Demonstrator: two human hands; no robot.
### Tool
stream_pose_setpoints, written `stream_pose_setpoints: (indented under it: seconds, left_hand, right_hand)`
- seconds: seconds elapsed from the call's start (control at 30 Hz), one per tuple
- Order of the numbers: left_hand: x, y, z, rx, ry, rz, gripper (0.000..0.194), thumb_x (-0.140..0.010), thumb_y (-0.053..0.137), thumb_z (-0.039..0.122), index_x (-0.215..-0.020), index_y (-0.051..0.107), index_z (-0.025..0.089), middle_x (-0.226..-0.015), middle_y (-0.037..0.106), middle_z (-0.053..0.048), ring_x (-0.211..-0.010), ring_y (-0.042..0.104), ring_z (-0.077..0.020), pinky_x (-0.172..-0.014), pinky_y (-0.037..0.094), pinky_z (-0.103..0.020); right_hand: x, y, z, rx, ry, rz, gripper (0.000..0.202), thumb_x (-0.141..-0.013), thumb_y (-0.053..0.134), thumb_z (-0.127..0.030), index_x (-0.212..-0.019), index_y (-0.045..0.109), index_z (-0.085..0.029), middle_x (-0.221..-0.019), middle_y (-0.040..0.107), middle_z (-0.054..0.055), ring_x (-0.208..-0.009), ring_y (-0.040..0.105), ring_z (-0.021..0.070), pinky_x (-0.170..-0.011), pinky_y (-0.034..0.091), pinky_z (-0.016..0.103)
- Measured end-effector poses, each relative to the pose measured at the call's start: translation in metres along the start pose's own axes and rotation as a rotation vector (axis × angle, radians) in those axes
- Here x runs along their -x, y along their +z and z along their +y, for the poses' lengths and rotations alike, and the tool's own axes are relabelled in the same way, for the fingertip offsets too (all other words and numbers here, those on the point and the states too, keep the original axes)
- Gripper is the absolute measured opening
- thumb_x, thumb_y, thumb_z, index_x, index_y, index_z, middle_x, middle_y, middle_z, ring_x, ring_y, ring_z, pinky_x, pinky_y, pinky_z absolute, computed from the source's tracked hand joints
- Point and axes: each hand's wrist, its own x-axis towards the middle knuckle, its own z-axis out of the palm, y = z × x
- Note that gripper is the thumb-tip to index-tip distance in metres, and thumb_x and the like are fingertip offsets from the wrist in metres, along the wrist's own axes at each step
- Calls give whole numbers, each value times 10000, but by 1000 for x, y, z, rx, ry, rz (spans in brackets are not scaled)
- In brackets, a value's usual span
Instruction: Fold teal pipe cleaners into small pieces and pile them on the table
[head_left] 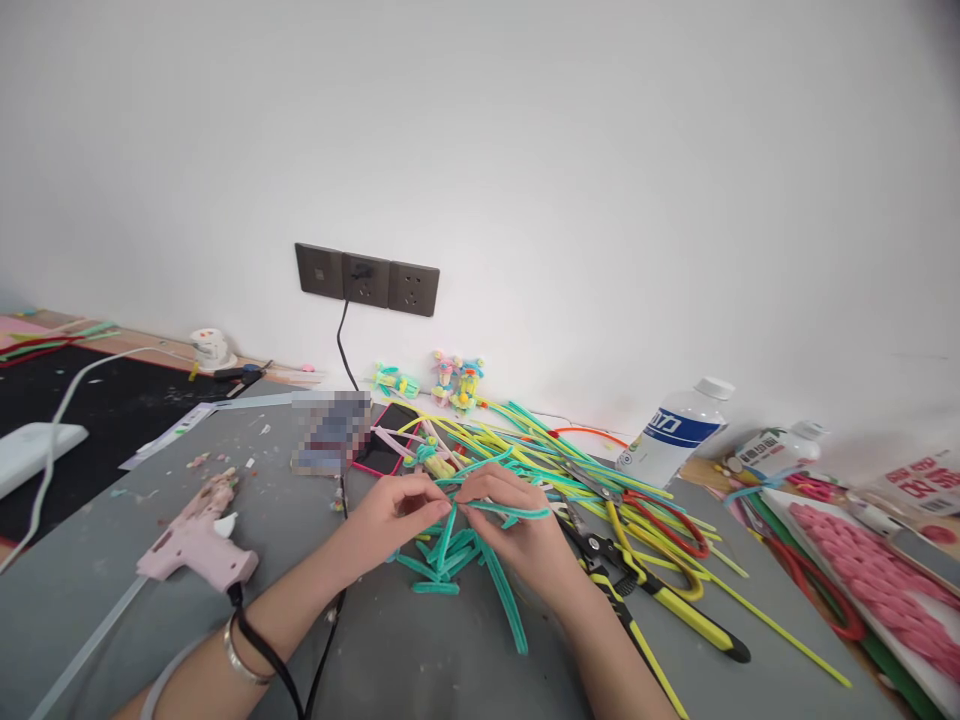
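Near the middle of the grey mat, my left hand [401,515] and my right hand [514,515] meet fingertip to fingertip. Both pinch a teal fuzzy stem [517,510], whose end sticks out across the right fingers. Under and between the hands lies a loose heap of short teal pieces [442,565], and longer teal strands [506,600] hang or lie below my right hand. How the stem is bent at the fingertips is too small to tell. Behind the hands rests a bundle of yellow and teal stems [525,440].
At left lies a pink glue gun [202,545] with its cord passing my left wrist. Yellow-black pliers [622,570] and red-handled scissors [667,520] lie right. A phone [386,440], small fuzzy figures [457,385] and a white bottle [675,430] stand or lie behind.
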Motion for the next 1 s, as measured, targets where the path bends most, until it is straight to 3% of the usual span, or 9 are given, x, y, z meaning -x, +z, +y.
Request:
stream_pose_setpoints:
  seconds: [0.17, 0.57, 1.0]
  left_hand:
    - [2, 3, -1, 111, -42, -46, 268, -865, 608, 400, -792, 631, 143, -687, 469, 24, -627, 382, -126, -567, 293, -235]
    - [2, 1, 2, 189, 8, -2, 281, -862, 637, 419, -738, 593, 170, -659, 431, 34, -614, 358, -132, -565, 277, -244]
    - [2, -1, 0, 237, 28, 173, 280, -848, 682, 425, -726, 660, 174, -694, 519, 2, -670, 451, -156, -629, 362, -256]
  right_hand:
    - [0, 3, -1, -28, -5, -10, 133, -947, 583, -140, -897, 666, -232, -888, 657, 59, -806, 639, 195, -705, 502, 304]
    - [0, 5, -5, -125, 35, 17, 106, -944, 591, -144, -920, 635, -237, -874, 672, 47, -824, 646, 201, -735, 511, 318]
    - [4, 8, -3, -8, -28, -22, 127, -933, 607, -134, -1001, 642, -234, -942, 693, 75, -883, 656, 223, -766, 519, 336]
